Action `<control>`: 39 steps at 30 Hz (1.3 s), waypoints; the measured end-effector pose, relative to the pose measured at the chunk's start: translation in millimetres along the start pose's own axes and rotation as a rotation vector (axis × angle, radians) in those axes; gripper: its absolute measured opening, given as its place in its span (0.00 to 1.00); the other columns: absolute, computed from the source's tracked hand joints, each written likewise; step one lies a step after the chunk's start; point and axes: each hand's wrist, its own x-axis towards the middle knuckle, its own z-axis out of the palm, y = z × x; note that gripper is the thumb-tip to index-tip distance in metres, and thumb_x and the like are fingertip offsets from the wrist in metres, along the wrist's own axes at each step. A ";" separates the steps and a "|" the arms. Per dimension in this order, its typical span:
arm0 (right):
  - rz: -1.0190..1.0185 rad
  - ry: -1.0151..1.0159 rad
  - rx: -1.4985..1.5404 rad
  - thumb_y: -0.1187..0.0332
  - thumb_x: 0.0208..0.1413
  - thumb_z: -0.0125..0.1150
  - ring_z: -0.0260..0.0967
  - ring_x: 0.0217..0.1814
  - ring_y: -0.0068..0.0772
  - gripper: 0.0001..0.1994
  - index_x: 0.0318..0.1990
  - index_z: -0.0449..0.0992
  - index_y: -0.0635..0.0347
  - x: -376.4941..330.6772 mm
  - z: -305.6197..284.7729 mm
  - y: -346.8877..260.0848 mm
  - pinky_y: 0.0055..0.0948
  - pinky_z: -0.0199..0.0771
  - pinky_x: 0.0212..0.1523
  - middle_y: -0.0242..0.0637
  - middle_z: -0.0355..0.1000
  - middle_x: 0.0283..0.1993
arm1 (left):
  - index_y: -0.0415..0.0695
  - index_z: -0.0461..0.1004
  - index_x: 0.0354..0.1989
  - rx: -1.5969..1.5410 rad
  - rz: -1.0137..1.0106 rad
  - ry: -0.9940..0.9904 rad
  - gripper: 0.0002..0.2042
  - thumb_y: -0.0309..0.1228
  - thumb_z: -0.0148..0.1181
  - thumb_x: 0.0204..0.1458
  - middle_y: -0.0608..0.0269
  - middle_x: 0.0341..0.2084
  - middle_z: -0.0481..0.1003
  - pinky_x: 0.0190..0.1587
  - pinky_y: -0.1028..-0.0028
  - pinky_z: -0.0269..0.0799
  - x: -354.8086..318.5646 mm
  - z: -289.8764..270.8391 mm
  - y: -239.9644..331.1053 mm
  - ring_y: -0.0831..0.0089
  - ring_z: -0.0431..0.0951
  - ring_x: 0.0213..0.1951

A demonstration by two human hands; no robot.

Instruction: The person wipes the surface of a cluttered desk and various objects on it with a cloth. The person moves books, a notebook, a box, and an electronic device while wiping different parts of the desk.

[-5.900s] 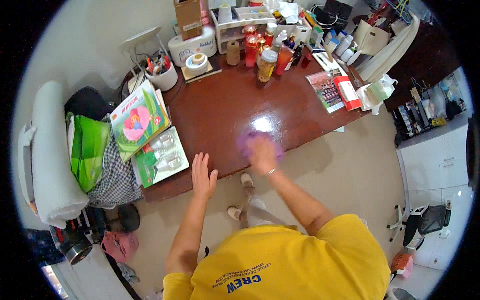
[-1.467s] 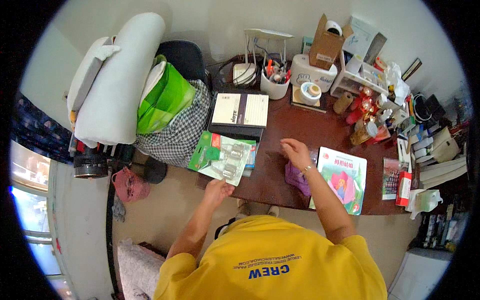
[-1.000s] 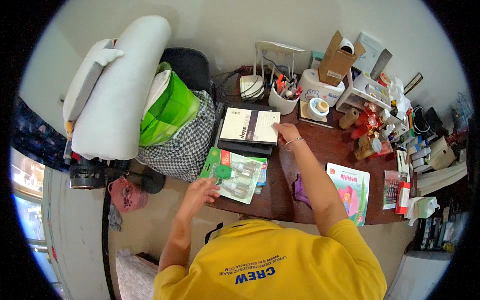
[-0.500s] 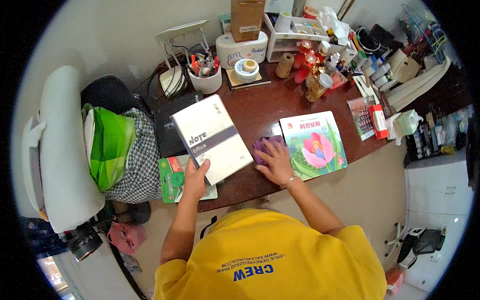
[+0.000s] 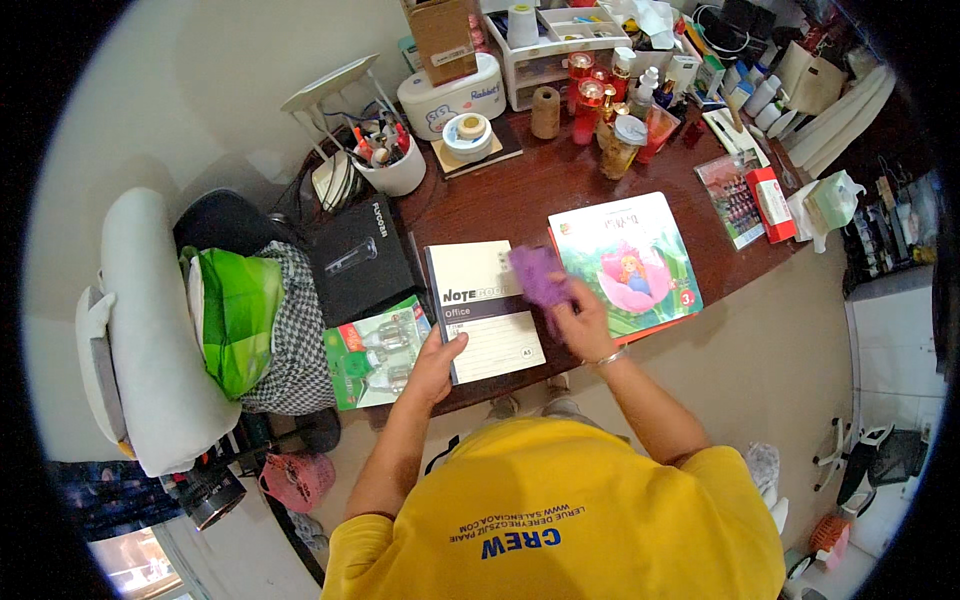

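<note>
A cream and grey notebook (image 5: 482, 305) lies flat near the front edge of the dark wooden desk (image 5: 520, 195). My left hand (image 5: 436, 361) grips its lower left corner, thumb on the cover. My right hand (image 5: 580, 318) holds a purple cloth (image 5: 539, 277) against the notebook's right edge. Just right of the cloth lies a colourful children's book (image 5: 625, 262) with a pink flower on its cover. A green blister pack (image 5: 375, 350) sits left of the notebook at the desk's corner.
A black box (image 5: 358, 258), a white pen cup (image 5: 392, 165), a tape roll (image 5: 466, 130), a white drawer unit (image 5: 565, 35), red bottles (image 5: 585, 90) and a red carton (image 5: 772, 198) crowd the desk. A white chair (image 5: 150, 330) with a green bag (image 5: 235, 310) stands left.
The view has swung several times. The notebook has come down from the back pile to the desk's front edge, and it now lies flat under my left hand. The cloth moved onto its right edge.
</note>
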 end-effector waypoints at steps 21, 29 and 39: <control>-0.155 -0.181 0.054 0.73 0.46 0.52 0.67 0.49 0.38 0.16 0.45 0.73 0.58 40.0 60.6 -27.7 0.30 0.64 0.52 0.42 0.70 0.45 | 0.43 0.55 0.59 0.005 0.188 0.185 0.21 0.39 0.40 0.60 0.58 0.52 0.64 0.55 0.68 0.60 10.8 13.3 -27.1 0.67 0.66 0.52; -0.131 -0.530 -0.094 0.69 0.45 0.55 0.67 0.42 0.48 0.15 0.43 0.73 0.56 -28.8 60.3 22.5 0.40 0.68 0.42 0.46 0.68 0.39 | 0.44 0.57 0.56 -0.452 0.409 0.108 0.20 0.42 0.37 0.60 0.57 0.51 0.66 0.54 0.59 0.64 30.6 27.4 35.3 0.61 0.68 0.52; -0.266 -0.156 -0.059 0.66 0.53 0.52 0.70 0.44 0.45 0.16 0.47 0.69 0.63 24.8 0.9 39.4 0.35 0.68 0.47 0.46 0.72 0.44 | 0.42 0.57 0.58 -0.398 0.267 0.025 0.23 0.44 0.36 0.61 0.56 0.54 0.64 0.57 0.62 0.60 45.1 54.3 37.1 0.61 0.65 0.55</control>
